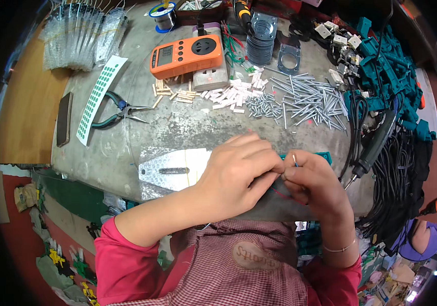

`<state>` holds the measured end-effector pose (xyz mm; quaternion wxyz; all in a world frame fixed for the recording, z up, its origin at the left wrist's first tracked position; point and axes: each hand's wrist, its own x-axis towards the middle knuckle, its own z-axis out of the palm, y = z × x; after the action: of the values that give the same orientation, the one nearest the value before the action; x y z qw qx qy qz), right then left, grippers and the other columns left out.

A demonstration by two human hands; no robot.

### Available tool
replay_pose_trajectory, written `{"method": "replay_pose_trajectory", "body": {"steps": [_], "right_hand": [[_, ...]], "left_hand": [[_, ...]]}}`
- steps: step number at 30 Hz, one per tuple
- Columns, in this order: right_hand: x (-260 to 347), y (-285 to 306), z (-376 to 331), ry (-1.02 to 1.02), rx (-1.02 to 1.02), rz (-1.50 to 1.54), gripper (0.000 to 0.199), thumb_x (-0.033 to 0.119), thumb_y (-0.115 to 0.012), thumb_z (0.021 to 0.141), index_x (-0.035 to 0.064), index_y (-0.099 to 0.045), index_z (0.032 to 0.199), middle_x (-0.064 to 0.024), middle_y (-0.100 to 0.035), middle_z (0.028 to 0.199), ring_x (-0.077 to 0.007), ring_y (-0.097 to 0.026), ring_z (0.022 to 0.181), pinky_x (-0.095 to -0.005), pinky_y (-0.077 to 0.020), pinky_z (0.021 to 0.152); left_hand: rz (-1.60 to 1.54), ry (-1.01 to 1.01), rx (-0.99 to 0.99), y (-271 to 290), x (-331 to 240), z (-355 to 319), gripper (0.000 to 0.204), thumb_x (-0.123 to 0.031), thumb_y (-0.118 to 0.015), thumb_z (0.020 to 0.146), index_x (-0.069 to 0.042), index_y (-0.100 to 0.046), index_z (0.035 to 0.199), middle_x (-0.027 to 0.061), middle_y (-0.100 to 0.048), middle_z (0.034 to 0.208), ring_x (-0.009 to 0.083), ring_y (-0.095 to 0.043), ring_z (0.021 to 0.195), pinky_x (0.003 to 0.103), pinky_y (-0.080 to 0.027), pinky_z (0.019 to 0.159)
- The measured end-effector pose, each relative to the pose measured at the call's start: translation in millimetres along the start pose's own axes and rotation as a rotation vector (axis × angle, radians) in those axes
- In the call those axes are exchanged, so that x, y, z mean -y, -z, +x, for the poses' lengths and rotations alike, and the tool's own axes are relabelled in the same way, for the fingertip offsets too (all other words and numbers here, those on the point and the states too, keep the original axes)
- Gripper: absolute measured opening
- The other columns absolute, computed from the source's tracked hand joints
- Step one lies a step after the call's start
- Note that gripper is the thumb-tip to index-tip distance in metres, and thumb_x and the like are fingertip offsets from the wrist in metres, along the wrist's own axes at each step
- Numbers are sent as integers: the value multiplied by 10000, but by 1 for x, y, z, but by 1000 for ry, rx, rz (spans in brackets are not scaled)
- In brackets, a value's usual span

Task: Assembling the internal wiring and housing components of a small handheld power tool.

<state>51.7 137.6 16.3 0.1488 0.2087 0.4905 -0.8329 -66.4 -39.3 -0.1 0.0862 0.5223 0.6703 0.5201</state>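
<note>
Over the near edge of the bench my left hand (pixel 241 171) and my right hand (pixel 310 178) meet, fingertips pinched together. A thin wire (pixel 295 162) with a blue part and a pale tip pokes up from my right fingers. My left thumb and forefinger close on something at the same spot, probably the wire, but the fingers cover it. A reddish wire (pixel 280 194) shows below the hands. Behind my right hand lies a teal plastic part (pixel 325 156), mostly hidden. Left of my left hand is a flat silver bubble-wrap piece (pixel 165 176) with a rubber band around it.
Pliers (pixel 121 112), a green-dotted sticker sheet (pixel 101 99) and a phone (pixel 64 120) lie left. An orange meter (pixel 186 56) stands at the back, near white sleeves (pixel 233 94) and long screws (pixel 315 99). Right are a screwdriver (pixel 376 145), black cables (pixel 397 178) and teal housings (pixel 389 71).
</note>
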Motion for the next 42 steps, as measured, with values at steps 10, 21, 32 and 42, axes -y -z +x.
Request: {"method": "replay_pose_trajectory", "body": {"steps": [10,21,32,42], "right_hand": [[-1,-21,-14,115,-223,-509,67,51,-608,958,10,-578,914,10,-565,716,-53,-517,584,-221,-386,491],[-14,-24,-15,727,-364,-1090,102,-1,-688,876,15,-606,934,-48,-593,731,-97,-589,612,-274,-479,546],[-32,-12,-10,981,-401,-1202,111,30,-694,884,2,-602,940,-69,-613,761,-110,-585,591,-260,-423,497],[-25,8,-24,703,-268,-902,97,54,-644,923,-23,-691,961,-60,-614,756,-125,-553,649,-274,-433,579]], "left_hand": [[119,-113,6,-2,5,3,149,18,-737,710,-62,-660,809,67,-624,757,265,-604,736,358,-464,666],[-224,150,92,-1,9,4,135,20,-719,710,-44,-677,822,61,-644,771,231,-609,762,338,-479,699],[-231,144,120,-4,10,5,129,26,-717,718,-47,-677,816,43,-652,775,216,-613,772,326,-480,707],[-73,54,172,0,-2,3,179,-1,-752,702,-41,-675,858,53,-658,818,256,-611,827,362,-484,763]]}}
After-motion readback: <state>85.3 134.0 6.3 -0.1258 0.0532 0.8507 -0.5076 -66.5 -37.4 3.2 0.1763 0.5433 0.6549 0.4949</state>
